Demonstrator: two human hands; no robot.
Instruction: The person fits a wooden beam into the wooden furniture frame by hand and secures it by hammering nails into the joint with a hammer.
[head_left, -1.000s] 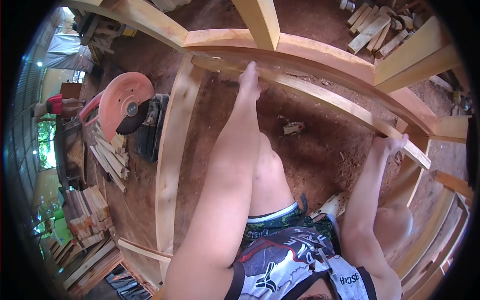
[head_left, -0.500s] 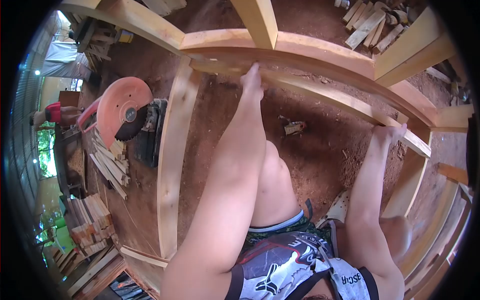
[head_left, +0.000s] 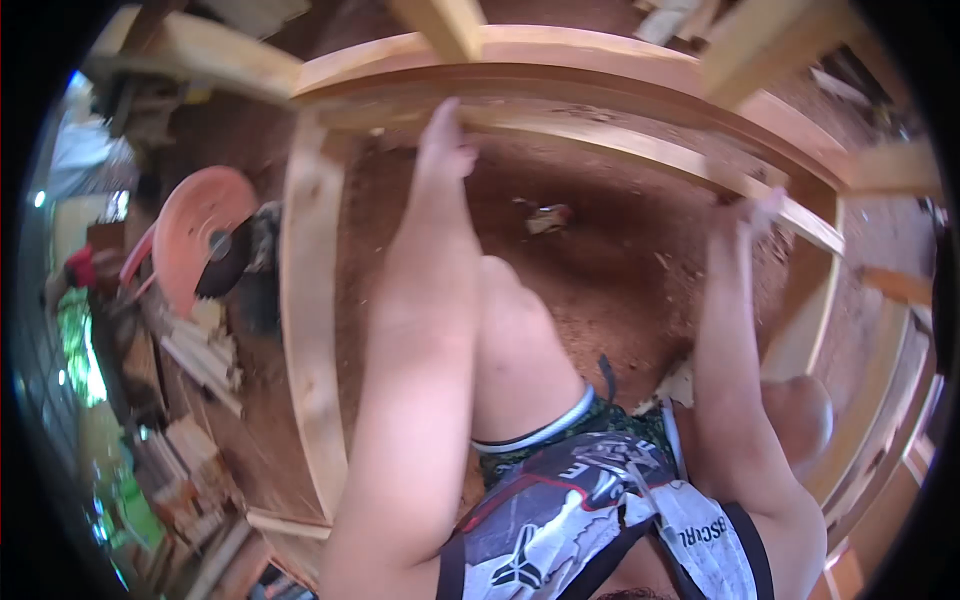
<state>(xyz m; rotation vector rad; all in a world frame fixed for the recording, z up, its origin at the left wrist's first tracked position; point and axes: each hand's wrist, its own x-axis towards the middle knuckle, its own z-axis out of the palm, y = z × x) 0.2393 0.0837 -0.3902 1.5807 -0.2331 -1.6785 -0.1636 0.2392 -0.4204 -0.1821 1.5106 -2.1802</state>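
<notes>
A long pale wooden strip (head_left: 600,140) runs beneath the curved-looking upper beam (head_left: 590,48) of a timber frame. Near its left end, my left hand (head_left: 446,142) is closed around it, thumb side up. My right hand (head_left: 748,212) grips the same strip toward its right end, the fingers blurred and partly hidden by the wood. On the left, a wooden post (head_left: 312,300) of the frame stands beside my left arm. My legs are bent between my two arms, inside the frame.
A cut-off saw with an orange guard (head_left: 200,235) stands outside the frame at left. Stacked wood pieces (head_left: 205,360) lie below it. A small scrap (head_left: 548,218) rests on the dirt floor. Timber members (head_left: 870,410) border the right side. A person in red (head_left: 80,268) is far left.
The view has shifted, so the frame, saw and my hands appear farther left and higher. Both hands remain on the wooden strip. The picture is blurrier now.
</notes>
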